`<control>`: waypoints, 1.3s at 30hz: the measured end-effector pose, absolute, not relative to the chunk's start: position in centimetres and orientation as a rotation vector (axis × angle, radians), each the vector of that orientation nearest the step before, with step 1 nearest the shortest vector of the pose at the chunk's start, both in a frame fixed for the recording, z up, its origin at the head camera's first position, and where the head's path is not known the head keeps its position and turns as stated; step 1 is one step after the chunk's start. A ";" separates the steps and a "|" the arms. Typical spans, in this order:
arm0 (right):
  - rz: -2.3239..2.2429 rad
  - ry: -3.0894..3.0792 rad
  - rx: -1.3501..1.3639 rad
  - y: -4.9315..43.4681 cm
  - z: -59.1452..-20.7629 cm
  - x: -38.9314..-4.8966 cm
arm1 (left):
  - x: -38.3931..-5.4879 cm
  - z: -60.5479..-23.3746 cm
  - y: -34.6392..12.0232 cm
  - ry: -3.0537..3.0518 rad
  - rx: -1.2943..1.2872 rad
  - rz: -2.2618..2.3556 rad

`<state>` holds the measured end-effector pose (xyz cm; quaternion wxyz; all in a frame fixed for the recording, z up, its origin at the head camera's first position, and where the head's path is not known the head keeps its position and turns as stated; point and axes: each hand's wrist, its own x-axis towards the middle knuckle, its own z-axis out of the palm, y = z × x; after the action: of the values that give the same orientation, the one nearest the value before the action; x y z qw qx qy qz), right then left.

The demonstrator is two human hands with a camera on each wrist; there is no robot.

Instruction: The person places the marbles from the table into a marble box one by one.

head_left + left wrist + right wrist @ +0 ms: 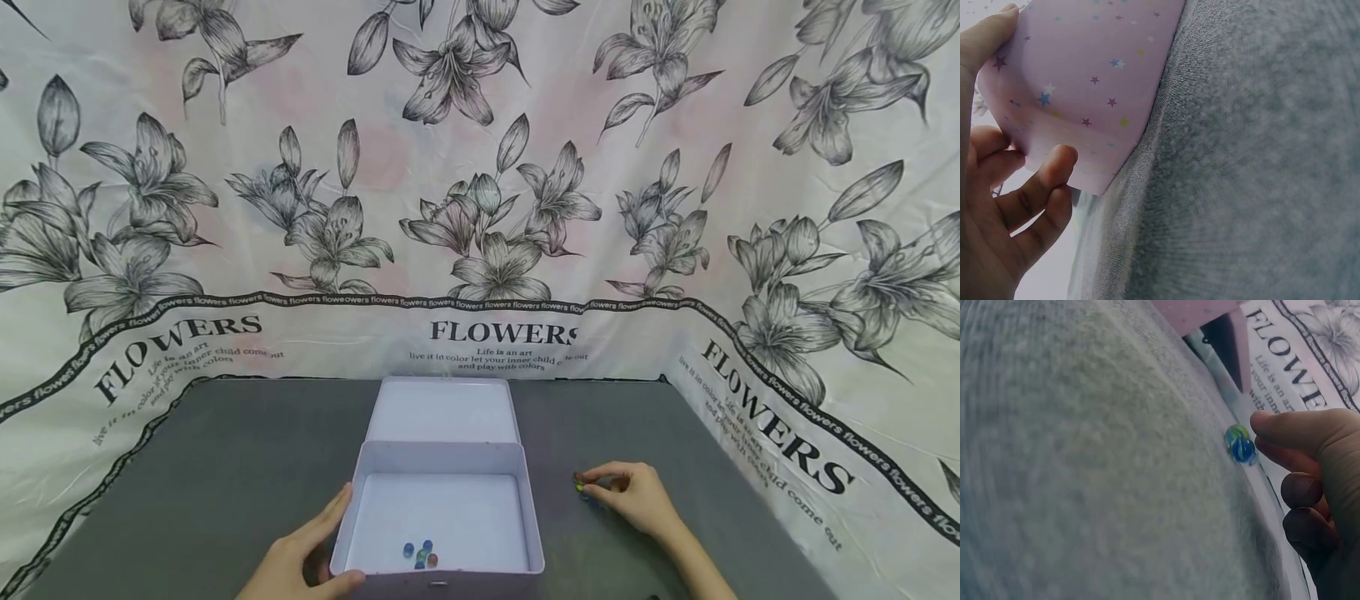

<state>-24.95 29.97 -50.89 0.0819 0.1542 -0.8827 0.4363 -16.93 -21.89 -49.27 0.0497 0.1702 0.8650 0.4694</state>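
Note:
A pale lilac box [534, 525] stands with its lid [442, 408] laid back; the left wrist view shows stars on its outside [1094, 75]. My left hand [296, 554] holds its front left corner, thumb at the front and fingers along the left side. Several glass marbles [422, 554] lie inside near the front wall. To the right of the box, my right hand [630, 496] has thumb and forefinger at a small group of marbles on the table. In the right wrist view a blue marble [1243, 450] and a green-yellow marble [1235, 432] show beside the fingertips; whether one is pinched is unclear.
The box stands on a dark grey cloth-covered table [247, 450]. A white curtain [360, 342] with printed lilies and lettering surrounds the table at the back and both sides.

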 end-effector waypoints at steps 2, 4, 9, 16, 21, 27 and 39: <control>1.281 -2.634 0.477 30.1 -51.2 -24.8 | -16.8 -49.3 -21.9 2.643 0.519 1.433; 1.293 -2.626 0.483 30.3 -51.4 -24.6 | -16.7 -49.3 -21.9 2.642 0.513 1.433; 1.325 -2.616 0.533 30.8 -51.7 -24.2 | -16.5 -49.3 -21.8 2.611 0.497 1.441; 1.267 -2.589 0.640 32.1 -51.6 -24.4 | -16.8 -49.1 -21.8 2.631 0.508 1.421; 1.270 -2.569 0.722 32.6 -51.7 -24.4 | -16.9 -49.0 -21.8 2.643 0.528 1.418; 1.287 -2.561 0.701 32.5 -51.9 -24.7 | -17.0 -48.8 -21.8 2.651 0.516 1.407; 1.412 -2.465 0.547 30.7 -50.4 -25.2 | -17.0 -49.3 -21.9 2.652 0.527 1.414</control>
<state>-25.23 30.74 -50.37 0.1242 0.1877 -0.8455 0.4842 -17.02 -21.89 -49.33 0.0452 0.1726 0.8682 0.4630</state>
